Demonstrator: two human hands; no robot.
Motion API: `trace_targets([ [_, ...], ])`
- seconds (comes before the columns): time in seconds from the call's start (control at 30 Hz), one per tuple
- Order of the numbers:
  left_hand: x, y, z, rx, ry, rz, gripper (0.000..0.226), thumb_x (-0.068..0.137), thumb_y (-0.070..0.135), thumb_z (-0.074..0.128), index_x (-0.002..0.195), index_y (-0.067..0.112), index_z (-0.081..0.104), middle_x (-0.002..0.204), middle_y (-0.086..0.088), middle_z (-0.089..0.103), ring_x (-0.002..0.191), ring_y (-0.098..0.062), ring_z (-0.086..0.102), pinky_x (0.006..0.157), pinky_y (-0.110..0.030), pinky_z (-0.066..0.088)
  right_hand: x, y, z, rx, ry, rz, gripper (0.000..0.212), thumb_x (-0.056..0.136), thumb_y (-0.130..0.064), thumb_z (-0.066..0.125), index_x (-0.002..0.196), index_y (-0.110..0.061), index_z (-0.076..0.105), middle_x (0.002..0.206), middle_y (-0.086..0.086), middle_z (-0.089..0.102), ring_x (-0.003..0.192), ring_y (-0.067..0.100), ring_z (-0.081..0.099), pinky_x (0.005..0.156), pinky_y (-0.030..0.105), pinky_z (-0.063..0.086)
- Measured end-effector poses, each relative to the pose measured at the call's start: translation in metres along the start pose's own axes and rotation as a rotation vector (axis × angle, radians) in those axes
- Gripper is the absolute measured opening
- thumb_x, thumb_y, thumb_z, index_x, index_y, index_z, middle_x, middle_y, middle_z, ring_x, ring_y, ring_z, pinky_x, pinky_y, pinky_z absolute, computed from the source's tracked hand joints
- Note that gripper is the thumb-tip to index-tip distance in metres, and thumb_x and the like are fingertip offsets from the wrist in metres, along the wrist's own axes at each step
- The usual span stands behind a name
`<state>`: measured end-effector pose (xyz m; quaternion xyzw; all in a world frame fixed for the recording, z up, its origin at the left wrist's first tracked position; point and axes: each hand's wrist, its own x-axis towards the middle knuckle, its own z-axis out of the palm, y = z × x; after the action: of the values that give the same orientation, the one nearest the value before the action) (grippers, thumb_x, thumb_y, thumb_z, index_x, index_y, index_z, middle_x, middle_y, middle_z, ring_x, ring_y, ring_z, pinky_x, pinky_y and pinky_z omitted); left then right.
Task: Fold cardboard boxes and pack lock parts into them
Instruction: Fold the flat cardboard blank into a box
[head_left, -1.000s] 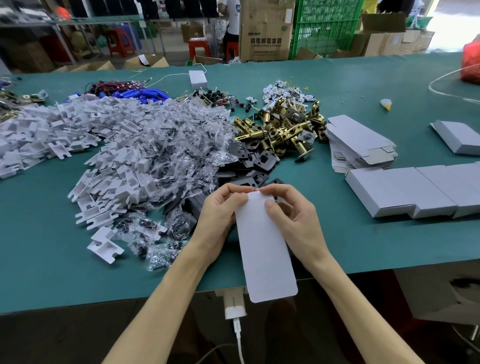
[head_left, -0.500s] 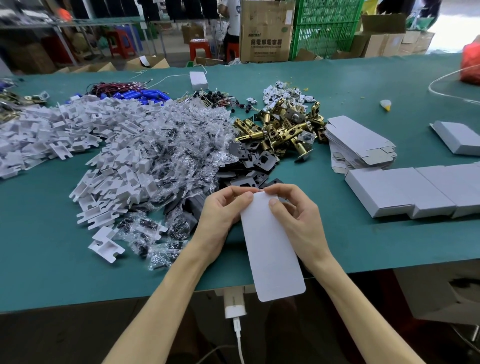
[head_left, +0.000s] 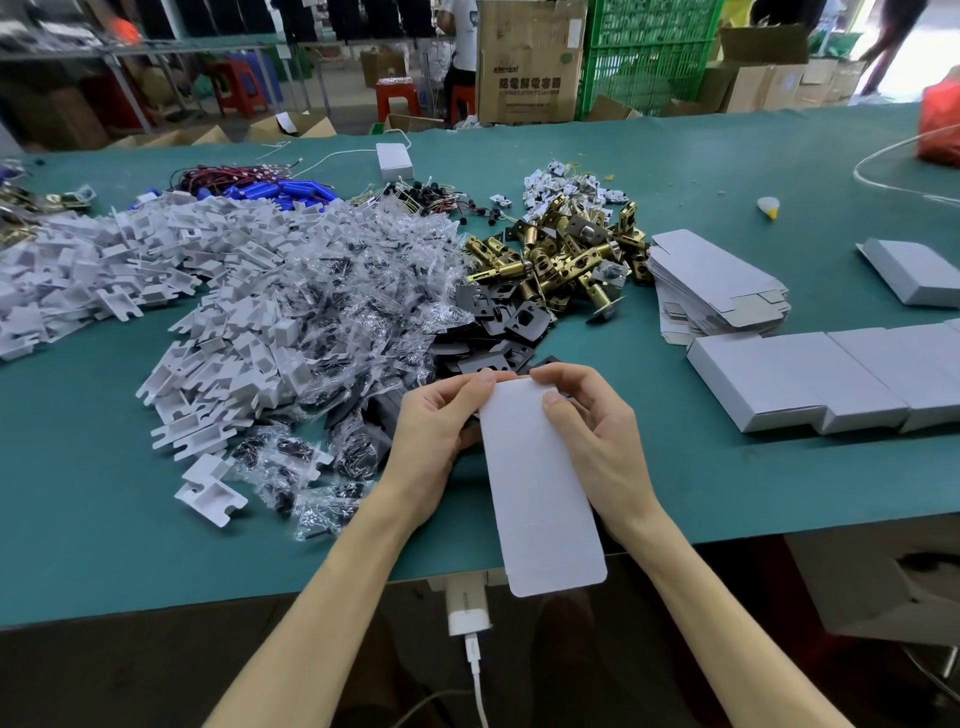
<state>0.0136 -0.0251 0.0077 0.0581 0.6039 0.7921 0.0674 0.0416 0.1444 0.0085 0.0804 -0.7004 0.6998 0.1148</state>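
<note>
**Head view.** A flat white cardboard blank (head_left: 540, 493) is held at its far end by both hands. The left hand (head_left: 436, 441) and the right hand (head_left: 597, 441) each close a narrow grip on it, with thumb tips on the near face and fingers curled around the top edge. From the grip the blank slopes back toward the person. Its rounded free end hangs past the edge of the table (head_left: 78, 519), which probably keeps the panel clear for creasing.

The hold suggests the top flap is about to be folded, and no lock part has been packed in this piece yet. Supplies lie within reach:
- **Just beyond the grip:** dark strike plates (head_left: 504, 322).
- **Farther beyond:** brass latch bolts (head_left: 561, 260).
- **To the left:** bagged screws (head_left: 337, 291) and white plastic inserts (head_left: 208, 260).
- **Beyond and to the right:** a stack of flat blanks (head_left: 711, 280).
- **To the right:** a row of folded boxes (head_left: 805, 374), presumably set apart from the loose parts.
</note>
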Motion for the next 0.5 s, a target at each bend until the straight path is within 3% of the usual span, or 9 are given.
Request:
trace_targets([
  [0.07,-0.0004,-0.0006,0.0005,0.017,0.000,0.013,0.026,0.100,0.032,0.065,0.110,0.014,0.081,0.106,-0.016,0.077,0.091,-0.021,0.068,0.084,-0.037,0.059,0.0001,-0.0010,-0.0001,0.016,0.004,0.000,0.018,0.099,-0.012,0.054,0.113,-0.011,0.065,0.110,-0.001,0.068,0.093,0.011,0.065,0.077,0.025,0.053],
  [0.27,-0.0016,0.0006,0.0006,0.019,0.006,0.025,0.028,0.096,0.038,0.071,0.110,0.016,0.081,0.111,-0.014,0.077,0.094,-0.024,0.067,0.086,-0.043,0.058,0.0000,-0.0024,-0.0003,0.018,-0.021,-0.011,0.020,0.104,-0.001,0.049,0.114,-0.009,0.064,0.110,-0.002,0.069,0.093,0.006,0.064,0.076,0.019,0.051],
  [0.5,-0.0025,0.0002,0.0010,0.040,0.013,0.037,0.028,0.095,0.035,0.070,0.110,0.013,0.081,0.108,-0.012,0.078,0.091,-0.024,0.066,0.082,-0.042,0.057,-0.0006,-0.0025,0.0004,0.004,-0.002,-0.011,0.021,0.098,-0.017,0.050,0.113,-0.013,0.065,0.107,-0.005,0.069,0.090,0.007,0.063,0.074,0.019,0.051],
])
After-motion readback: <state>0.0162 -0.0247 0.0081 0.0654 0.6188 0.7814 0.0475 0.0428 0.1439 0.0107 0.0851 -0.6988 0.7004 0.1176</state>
